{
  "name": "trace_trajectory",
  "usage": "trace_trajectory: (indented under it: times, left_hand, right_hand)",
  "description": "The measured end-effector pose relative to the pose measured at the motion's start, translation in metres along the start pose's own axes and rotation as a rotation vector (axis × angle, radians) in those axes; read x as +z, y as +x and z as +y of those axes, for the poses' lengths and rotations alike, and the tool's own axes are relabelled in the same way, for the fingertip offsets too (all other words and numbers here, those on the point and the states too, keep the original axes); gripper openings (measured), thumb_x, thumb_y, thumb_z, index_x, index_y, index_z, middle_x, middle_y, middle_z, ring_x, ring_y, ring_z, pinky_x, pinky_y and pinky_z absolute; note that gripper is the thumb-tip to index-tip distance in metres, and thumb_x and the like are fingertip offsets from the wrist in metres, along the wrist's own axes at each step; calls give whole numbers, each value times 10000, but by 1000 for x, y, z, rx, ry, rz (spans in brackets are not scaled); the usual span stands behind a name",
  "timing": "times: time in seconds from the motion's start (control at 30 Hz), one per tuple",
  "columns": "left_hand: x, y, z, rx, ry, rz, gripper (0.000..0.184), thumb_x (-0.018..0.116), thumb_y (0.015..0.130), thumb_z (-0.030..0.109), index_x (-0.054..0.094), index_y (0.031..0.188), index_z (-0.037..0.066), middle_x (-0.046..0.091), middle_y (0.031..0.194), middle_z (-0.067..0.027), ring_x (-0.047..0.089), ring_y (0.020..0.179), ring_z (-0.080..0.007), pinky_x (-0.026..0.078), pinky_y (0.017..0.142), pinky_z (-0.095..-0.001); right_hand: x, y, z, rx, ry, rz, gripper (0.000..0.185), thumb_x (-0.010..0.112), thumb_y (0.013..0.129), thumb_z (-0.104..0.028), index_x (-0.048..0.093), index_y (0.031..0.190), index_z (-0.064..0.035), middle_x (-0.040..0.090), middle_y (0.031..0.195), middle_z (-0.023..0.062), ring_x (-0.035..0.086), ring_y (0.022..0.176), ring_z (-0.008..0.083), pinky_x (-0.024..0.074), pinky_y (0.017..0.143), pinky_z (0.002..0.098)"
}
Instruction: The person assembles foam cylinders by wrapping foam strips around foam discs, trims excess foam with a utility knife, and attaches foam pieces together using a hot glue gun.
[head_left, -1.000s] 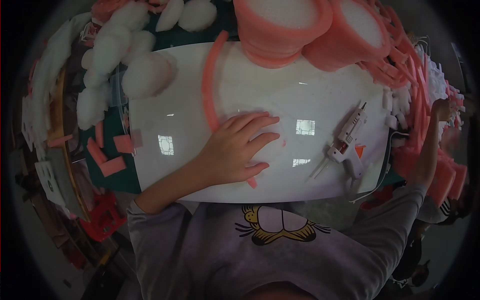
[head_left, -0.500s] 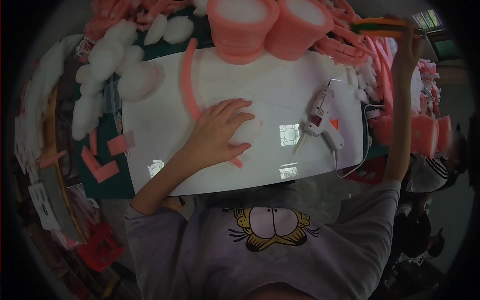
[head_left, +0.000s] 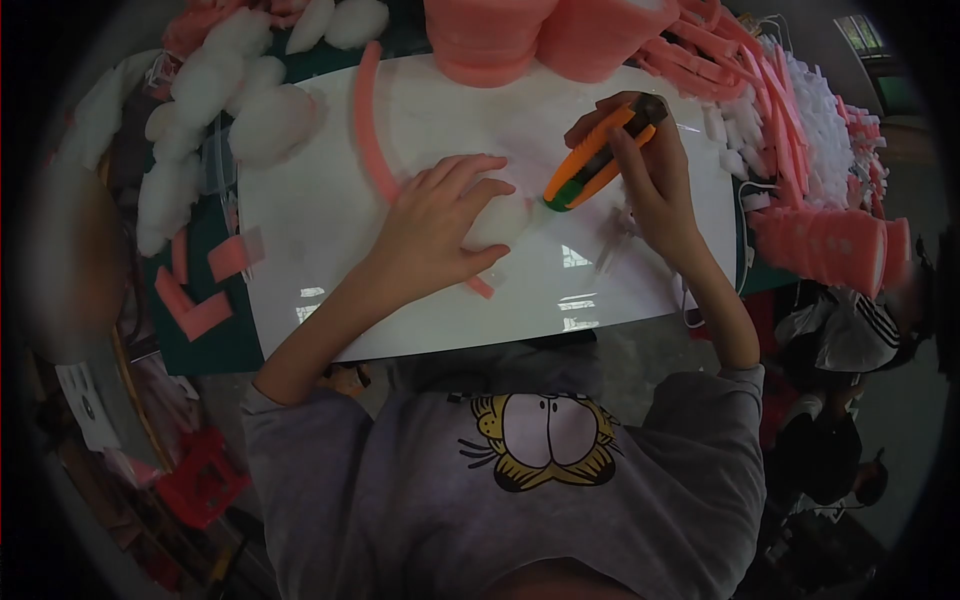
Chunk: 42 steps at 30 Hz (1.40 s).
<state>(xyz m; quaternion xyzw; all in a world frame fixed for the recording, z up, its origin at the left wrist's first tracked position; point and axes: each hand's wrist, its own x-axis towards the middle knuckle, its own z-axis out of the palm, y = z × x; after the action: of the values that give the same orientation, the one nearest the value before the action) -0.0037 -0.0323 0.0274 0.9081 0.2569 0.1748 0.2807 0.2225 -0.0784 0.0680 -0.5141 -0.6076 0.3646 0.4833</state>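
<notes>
My left hand [head_left: 435, 220] lies with fingers spread on the white board [head_left: 330, 190], across a long curved strip of pink foam [head_left: 369, 130]. Its thumb and fingertips touch a white foam piece [head_left: 495, 222], rounded and partly covered. In my right hand [head_left: 658, 180] is an orange and black utility knife [head_left: 592, 158] with a green end. That green end points down and left, close to the white foam piece. Whether a blade is out I cannot tell. Beneath the right hand, the glue gun seen earlier is mostly hidden.
Two pink foam tubs [head_left: 490, 40] stand at the back. White foam ovals [head_left: 275, 122] are heaped on the left, near small pink offcuts [head_left: 203, 315]. Pink strips [head_left: 785, 135] and stacked pink rings [head_left: 825, 245] lie on the right. Other people sit beyond the right side.
My right hand has come down and left from the far right with the utility knife, to beside the white foam piece. My left hand stays on the foam. The view has shifted slightly.
</notes>
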Motion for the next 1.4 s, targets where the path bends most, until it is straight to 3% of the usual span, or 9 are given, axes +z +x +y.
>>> trace_trajectory:
  times: [0.27, 0.47, 0.57, 0.6, 0.8, 1.03, 1.23, 1.3, 1.4]
  left_hand:
    - [0, 0, 0, -16, 4, -7, 515, 740, 625, 196, 544, 1091, 95, 483, 1267, -59, 453, 1165, -275, 398, 914, -404]
    - [4, -1, -2, 14, 11, 32, 476, 730, 636, 225, 554, 1055, 81, 484, 1240, -59, 461, 1148, -257, 408, 894, -404]
    - [2, 0, -2, 14, 13, 32, 471, 728, 637, 229, 561, 1049, 74, 485, 1238, -62, 462, 1146, -255, 406, 896, -401]
    - [2, 0, -2, 19, 17, 32, 468, 728, 639, 225, 564, 1048, 68, 485, 1238, -66, 463, 1144, -255, 413, 894, -400]
    - [3, -1, 0, -42, -54, 29, 496, 757, 633, 181, 567, 1074, 57, 486, 1254, -77, 470, 1139, -277, 433, 907, -383]
    - [7, 0, 10, -100, -3, 67, 528, 783, 624, 209, 570, 1079, 48, 493, 1233, -88, 485, 1107, -282, 456, 872, -376]
    - [11, 4, 22, -92, 39, 54, 541, 789, 621, 222, 568, 1083, 47, 507, 1189, -85, 498, 1076, -272, 473, 828, -362]
    - [13, 5, 21, -45, 71, 39, 529, 783, 623, 228, 565, 1065, 37, 499, 1178, -87, 492, 1060, -264, 484, 795, -357]
    - [13, 6, 20, 12, 129, 22, 517, 776, 627, 243, 567, 1049, 31, 491, 1162, -81, 487, 1038, -246, 494, 752, -345]
  right_hand:
    - [31, -25, 5, -148, -144, 78, 272, 486, 913, -46, 362, 1149, 10, 623, 932, 135, 604, 776, 175, 469, 719, 285]
    - [39, -39, 26, 306, -60, 13, 469, 535, 901, -62, 237, 1259, -10, 537, 999, 143, 583, 835, 183, 467, 722, 295]
    - [33, -40, 16, 158, -8, -9, 557, 502, 882, 44, 188, 1331, -57, 461, 1087, 118, 535, 988, 178, 463, 843, 324]
    - [29, -42, 10, 257, 89, -33, 694, 529, 839, 92, 122, 1379, -68, 458, 1108, 127, 548, 973, 184, 479, 831, 339]
    - [24, -64, -11, 356, 10, -65, 749, 550, 857, 23, 88, 1438, -75, 481, 1138, 146, 538, 955, 185, 463, 796, 299]
    - [35, -99, -26, 557, -47, 75, 665, 545, 876, -17, 179, 1429, -72, 569, 984, 160, 592, 860, 233, 470, 752, 310]
    - [37, -113, -27, 592, -344, 121, 579, 611, 843, -53, 352, 1361, -70, 606, 931, 212, 630, 715, 296, 487, 648, 318]
    - [39, -118, -20, 313, -546, 156, 573, 637, 830, -88, 388, 1346, -83, 621, 934, 191, 622, 671, 326, 492, 605, 351]
    - [44, -122, -18, 283, -572, 139, 585, 634, 829, -96, 383, 1358, -99, 622, 935, 182, 621, 678, 321, 492, 606, 380]
